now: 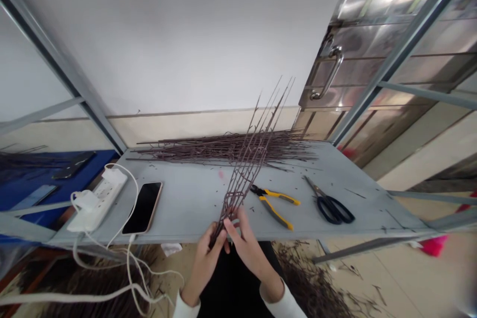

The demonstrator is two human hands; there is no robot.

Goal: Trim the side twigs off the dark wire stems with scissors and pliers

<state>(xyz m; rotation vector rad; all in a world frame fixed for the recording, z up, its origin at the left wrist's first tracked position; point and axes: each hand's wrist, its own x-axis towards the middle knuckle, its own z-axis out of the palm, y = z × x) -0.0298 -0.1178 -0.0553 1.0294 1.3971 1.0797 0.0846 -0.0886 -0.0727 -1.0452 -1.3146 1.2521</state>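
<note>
Hands: left hand (pixel 203 268) curled shut around the lattice's lower end; right hand (pixel 248 251) half open, fingers (pixel 233 226) on the strands, grip uncertain.
Work: dark stem lattice (pixel 249 171) held up, tilting far, over the near edge of the grey shelf (pixel 194 213); lower part interlaced, upper ends still loose.
Remaining: pile of loose stems (pixel 223 146) along the shelf's far edge.
Right side: yellow-handled pliers (pixel 274 206) just beside the lattice, black-handled scissors (pixel 330 208) beyond.
Left side: smartphone (pixel 143 207), power strip (pixel 97 198), well apart from the hands.

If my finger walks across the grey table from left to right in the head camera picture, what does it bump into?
White power strip, smartphone, woven dark twigs, yellow-handled pliers, black-handled scissors
</note>
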